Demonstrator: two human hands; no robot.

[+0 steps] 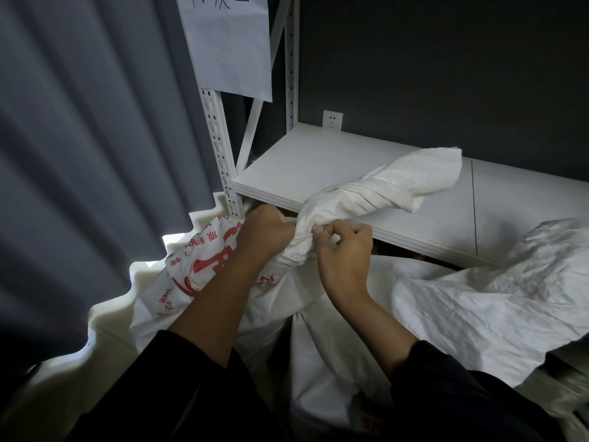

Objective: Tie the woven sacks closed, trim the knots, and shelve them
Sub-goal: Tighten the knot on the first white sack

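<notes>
View from the head, looking down on both hands at work. We see the woven sack (204, 266), white with red print, lying low in front of the white shelf (302, 161); its gathered neck (301, 247) sits just below the shelf's front edge, and its loose mouth (398, 183) fans out above the neck and rests on the shelf board. The left hand (266, 232) is curled in a fist round the neck from the left, its back toward us and its fingertips hidden. The right hand (345, 250) meets the neck from the right; thumb and forefinger pinch a thin cord (305, 235) drawn across the gathers, the other fingers folded into the palm. The two hands lie close, the neck between them; both forearms emerge from dark sleeves (462, 393). A second white sack (494, 301) lies crumpled at right, partly below the shelf. At left hangs a grey curtain (79, 138); a paper sheet (229, 49) is fixed to the perforated upright (216, 148); a wall socket (332, 120) shows behind the shelf.
</notes>
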